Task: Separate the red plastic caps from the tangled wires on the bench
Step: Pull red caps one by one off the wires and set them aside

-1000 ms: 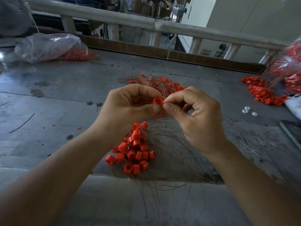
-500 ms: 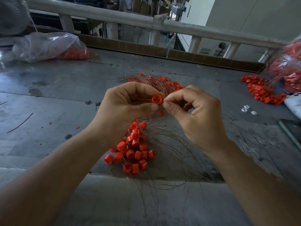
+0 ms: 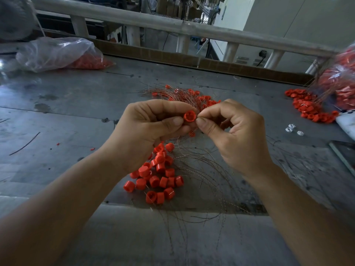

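Observation:
My left hand [image 3: 151, 129] pinches a red plastic cap [image 3: 189, 117] between thumb and fingers, held up over the bench with its open end facing me. My right hand [image 3: 232, 131] pinches a thin wire right beside that cap. Behind the hands lies a tangle of wires with red caps [image 3: 184, 96] still on them. Below the hands sits a pile of loose red caps [image 3: 157, 175], and bare wires [image 3: 207, 179] fan out to its right.
A clear plastic bag with red caps [image 3: 61, 54] lies at the back left. Another heap of red caps [image 3: 309, 108] and a bulging bag [image 3: 342, 81] sit at the right. Small white pieces [image 3: 294, 129] and a dark flat object [image 3: 343, 154] lie near the right edge. A rail [image 3: 172, 25] borders the grey bench [image 3: 67, 104].
Both hands stay together over the bench. The cap has turned slightly in my left fingers, its open end more toward me.

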{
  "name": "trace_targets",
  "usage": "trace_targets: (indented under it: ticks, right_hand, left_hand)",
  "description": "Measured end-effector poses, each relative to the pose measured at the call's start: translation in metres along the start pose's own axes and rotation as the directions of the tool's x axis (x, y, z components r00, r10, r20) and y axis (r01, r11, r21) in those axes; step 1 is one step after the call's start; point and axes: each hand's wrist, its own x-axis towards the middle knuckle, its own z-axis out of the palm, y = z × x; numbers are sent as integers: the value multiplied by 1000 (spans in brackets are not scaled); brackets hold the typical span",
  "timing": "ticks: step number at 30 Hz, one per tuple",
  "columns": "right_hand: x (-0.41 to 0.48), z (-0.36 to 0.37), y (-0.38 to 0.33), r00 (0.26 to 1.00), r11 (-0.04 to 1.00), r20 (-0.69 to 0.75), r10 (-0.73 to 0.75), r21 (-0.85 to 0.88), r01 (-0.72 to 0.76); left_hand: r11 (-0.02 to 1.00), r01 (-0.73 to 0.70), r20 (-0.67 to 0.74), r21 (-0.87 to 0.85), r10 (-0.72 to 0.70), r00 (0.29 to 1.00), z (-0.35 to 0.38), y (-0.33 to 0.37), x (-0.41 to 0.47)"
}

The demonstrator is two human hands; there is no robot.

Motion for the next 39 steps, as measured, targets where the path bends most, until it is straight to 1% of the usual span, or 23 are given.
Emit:
trace_targets:
  ticks: [16, 19, 25, 28, 31, 35, 39]
  right_hand:
    - [1, -2, -3, 999, 999, 34, 37, 36, -38]
    - [1, -2, -3, 997, 998, 56, 49, 47, -52]
    - [2, -4, -4, 979, 967, 153, 132, 197, -161]
    - [2, -5, -4, 972, 935, 166, 165, 288, -208]
    - [3, -6, -3, 961, 893, 170, 220, 361, -269]
    - [3, -4, -4, 941, 858, 220, 259, 395, -328]
    - [2, -2, -4, 948, 879, 219, 230, 371, -299]
  left_hand:
    - [1000, -13, -3, 19, 13, 1000, 0, 2, 0]
    - [1000, -4, -15, -1, 4, 1000, 0, 2, 0]
    - [996, 41, -12, -76, -42, 999, -1, 2, 2]
    - [993, 44, 4, -108, -43, 999, -2, 2, 2]
    - [986, 53, 51, -161, -46, 998, -3, 2, 2]
    - [980, 77, 76, -184, -64, 995, -2, 2, 2]
    - [972, 115, 130, -205, -89, 987, -1, 2, 1]
